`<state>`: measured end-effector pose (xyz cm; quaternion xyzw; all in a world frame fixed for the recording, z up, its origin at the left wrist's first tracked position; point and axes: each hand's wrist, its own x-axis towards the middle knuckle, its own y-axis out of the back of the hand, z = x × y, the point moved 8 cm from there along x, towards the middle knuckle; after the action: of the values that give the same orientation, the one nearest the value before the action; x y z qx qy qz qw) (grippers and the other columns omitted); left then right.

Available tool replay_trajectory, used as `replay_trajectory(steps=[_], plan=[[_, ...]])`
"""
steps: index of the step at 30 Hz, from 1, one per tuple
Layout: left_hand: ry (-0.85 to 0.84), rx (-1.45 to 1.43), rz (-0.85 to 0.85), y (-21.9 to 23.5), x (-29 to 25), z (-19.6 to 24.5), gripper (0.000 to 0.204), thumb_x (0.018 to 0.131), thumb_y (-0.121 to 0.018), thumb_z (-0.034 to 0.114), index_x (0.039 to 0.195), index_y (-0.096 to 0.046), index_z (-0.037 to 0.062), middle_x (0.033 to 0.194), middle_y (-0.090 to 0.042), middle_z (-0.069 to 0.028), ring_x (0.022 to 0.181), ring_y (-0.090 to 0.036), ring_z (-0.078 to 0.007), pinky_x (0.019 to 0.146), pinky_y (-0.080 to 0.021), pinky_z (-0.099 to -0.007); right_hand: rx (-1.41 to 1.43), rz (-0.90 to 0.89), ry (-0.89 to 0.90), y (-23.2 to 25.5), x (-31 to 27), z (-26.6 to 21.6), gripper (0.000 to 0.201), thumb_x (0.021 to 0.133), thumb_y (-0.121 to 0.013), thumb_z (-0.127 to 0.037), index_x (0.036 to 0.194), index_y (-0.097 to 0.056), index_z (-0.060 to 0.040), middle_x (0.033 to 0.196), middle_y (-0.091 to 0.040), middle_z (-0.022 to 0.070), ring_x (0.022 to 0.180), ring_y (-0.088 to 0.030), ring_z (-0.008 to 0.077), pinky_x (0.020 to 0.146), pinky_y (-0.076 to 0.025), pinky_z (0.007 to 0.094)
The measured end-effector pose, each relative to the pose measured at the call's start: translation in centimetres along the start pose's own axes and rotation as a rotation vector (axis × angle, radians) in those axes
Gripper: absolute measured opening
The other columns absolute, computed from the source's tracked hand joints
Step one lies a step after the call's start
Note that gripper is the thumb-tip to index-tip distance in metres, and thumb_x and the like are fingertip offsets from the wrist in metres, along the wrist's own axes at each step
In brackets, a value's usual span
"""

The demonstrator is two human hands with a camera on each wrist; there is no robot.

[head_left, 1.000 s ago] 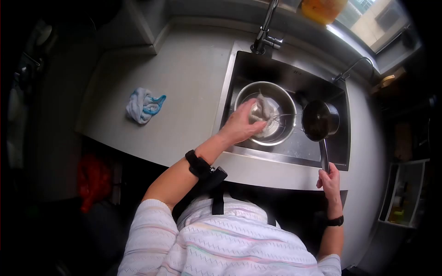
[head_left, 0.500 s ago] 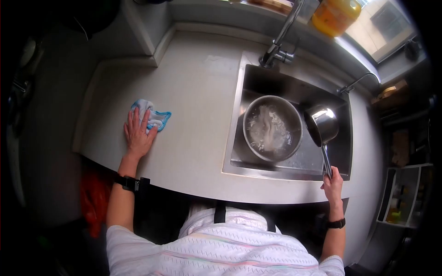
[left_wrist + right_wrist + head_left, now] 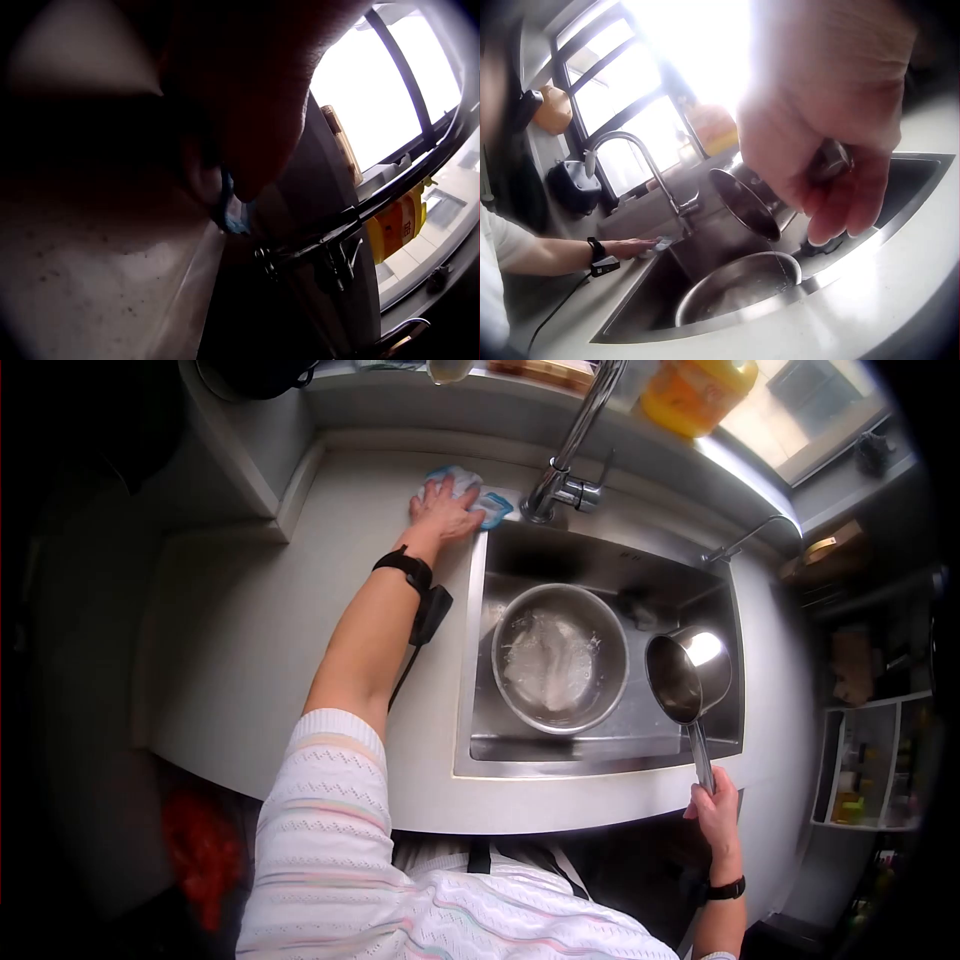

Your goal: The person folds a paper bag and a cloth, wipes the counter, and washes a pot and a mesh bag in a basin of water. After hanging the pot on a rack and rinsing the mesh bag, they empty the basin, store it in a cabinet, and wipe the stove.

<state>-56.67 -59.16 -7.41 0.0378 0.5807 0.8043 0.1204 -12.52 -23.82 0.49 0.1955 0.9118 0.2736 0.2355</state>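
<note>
Fingers spread, my left hand (image 3: pixel 446 518) presses a white cloth with blue edging (image 3: pixel 495 510) onto the counter beside the sink's back left corner. In the left wrist view the hand is dark and only a bit of the blue edging (image 3: pixel 238 223) shows. My right hand (image 3: pixel 716 810) grips the handle of a steel saucepan (image 3: pixel 710 672), holding it tilted over the right part of the sink. A thin trickle falls from its rim in the right wrist view. Left of it stands a round steel basin (image 3: pixel 612 685), with water and a pale, soft, limp thing (image 3: pixel 548 660) inside.
The basin stands in a steel sink (image 3: pixel 640 745) set into the pale counter (image 3: pixel 300 660). A tall faucet (image 3: pixel 565 470) rises behind it, close to the left hand. A thin second spout (image 3: pixel 745 540) is at the back right. On the window ledge sits an orange-yellow container (image 3: pixel 695 395).
My left hand left the basin, went to the cloth on the left counter, then slid it back and right toward the faucet. The right hand keeps hold of the saucepan.
</note>
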Motion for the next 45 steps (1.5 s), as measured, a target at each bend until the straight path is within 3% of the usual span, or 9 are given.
replay_trajectory(steps=[6, 9, 11, 16, 28, 34, 37, 43, 45], plan=[[-0.382, 0.042, 0.192, -1.9, -6.6, 6.6, 0.029, 0.068, -0.057, 0.011, 0.092, -0.067, 0.0232, 0.116, -0.053, -0.0033, 0.114, -0.044, -0.0229, 0.089, -0.038, -0.0425, 0.030, -0.081, 0.053, 0.3, 1.9, -0.2, 0.013, 0.080, -0.049, 0.003, 0.093, -0.051, 0.0014, 0.060, -0.047, 0.0002, 0.044, -0.052, 0.0092, 0.040, -0.045, 0.0217], [-0.556, -0.273, 0.155, -1.5, -12.7, 5.6, 0.036, 0.066, -0.052, 0.001, 0.097, -0.063, 0.0148, 0.104, -0.059, -0.0078, 0.102, -0.052, -0.0271, 0.086, -0.043, -0.0374, 0.110, -0.128, 0.093, 0.2, 3.8, -0.2, 0.014, 0.081, -0.050, 0.002, 0.095, -0.050, 0.0012, 0.061, -0.048, 0.0002, 0.045, -0.052, 0.0088, 0.042, -0.046, 0.0219], [-0.436, -0.487, 0.202, 1.7, -17.9, 3.4, 0.035, 0.069, -0.051, 0.000, 0.100, -0.061, 0.0108, 0.104, -0.059, -0.0101, 0.097, -0.053, -0.0325, 0.087, -0.043, -0.0384, 0.142, -0.177, 0.117, -0.1, 4.5, -0.2, 0.014, 0.081, -0.051, 0.002, 0.096, -0.050, 0.0010, 0.062, -0.048, -0.0003, 0.047, -0.052, 0.0083, 0.042, -0.047, 0.0221], [-0.060, -0.001, 0.399, 1.1, -29.0, -4.8, 0.036, 0.076, -0.055, 0.006, 0.112, -0.057, 0.0053, 0.126, -0.045, -0.0177, 0.120, -0.038, -0.0364, 0.100, -0.031, -0.0440, 0.171, -0.273, 0.091, 0.4, 5.9, 2.2, 0.015, 0.081, -0.052, 0.000, 0.096, -0.051, 0.0015, 0.062, -0.049, 0.0002, 0.048, -0.053, 0.0089, 0.043, -0.047, 0.0231], [-0.299, -0.598, 0.091, -7.3, -23.3, 17.1, 0.032, 0.074, -0.054, 0.001, 0.104, -0.060, 0.0080, 0.109, -0.054, -0.0155, 0.101, -0.050, -0.0324, 0.081, -0.043, -0.0384, 0.250, -0.478, 0.032, 1.2, 7.1, 2.1, 0.017, 0.080, -0.054, -0.004, 0.096, -0.053, 0.0015, 0.061, -0.052, 0.0019, 0.048, -0.054, 0.0108, 0.047, -0.047, 0.0241], [-0.532, -0.273, 0.334, -1.2, -24.8, 24.9, 0.043, 0.069, -0.064, 0.006, 0.111, -0.057, 0.0069, 0.116, -0.050, -0.0170, 0.110, -0.046, -0.0337, 0.093, -0.037, -0.0415, -0.098, -0.253, 0.526, 2.5, 8.4, -1.4, 0.021, 0.080, -0.053, -0.003, 0.100, -0.053, 0.0026, 0.061, -0.051, 0.0028, 0.048, -0.053, 0.0112, 0.045, -0.046, 0.0248], [-0.614, -0.150, 0.495, 0.6, -27.8, 28.2, 0.046, 0.068, -0.066, 0.008, 0.113, -0.057, 0.0100, 0.116, -0.049, -0.0177, 0.112, -0.045, -0.0329, 0.095, -0.032, -0.0450, 0.215, -0.655, 0.136, -0.7, 6.5, -3.3, 0.021, 0.082, -0.055, -0.006, 0.100, -0.052, 0.0034, 0.062, -0.052, 0.0032, 0.048, -0.054, 0.0120, 0.045, -0.047, 0.0250], [-0.555, 0.051, 0.602, 2.4, -29.3, 24.8, 0.028, 0.076, -0.065, 0.019, 0.104, -0.063, 0.0220, 0.065, -0.052, 0.0022, 0.062, -0.054, -0.0134, 0.076, -0.038, -0.0357, 0.515, -1.193, -0.004, -5.0, 2.6, -7.6, 0.025, 0.085, -0.054, -0.010, 0.106, -0.052, 0.0039, 0.068, -0.056, 0.0093, 0.051, -0.057, 0.0178, 0.047, -0.046, 0.0285], [-0.489, 0.004, 0.628, 3.9, -29.9, 22.9, 0.025, 0.077, -0.065, 0.021, 0.102, -0.064, 0.0221, 0.061, -0.051, 0.0017, 0.056, -0.052, -0.0136, 0.066, -0.040, -0.0281, 0.696, -1.393, 0.143, -5.6, 1.4, -9.8, 0.039, 0.094, -0.042, -0.031, 0.112, -0.047, 0.0033, 0.076, -0.060, 0.0170, 0.056, -0.060, 0.0213, 0.052, -0.049, 0.0290]])
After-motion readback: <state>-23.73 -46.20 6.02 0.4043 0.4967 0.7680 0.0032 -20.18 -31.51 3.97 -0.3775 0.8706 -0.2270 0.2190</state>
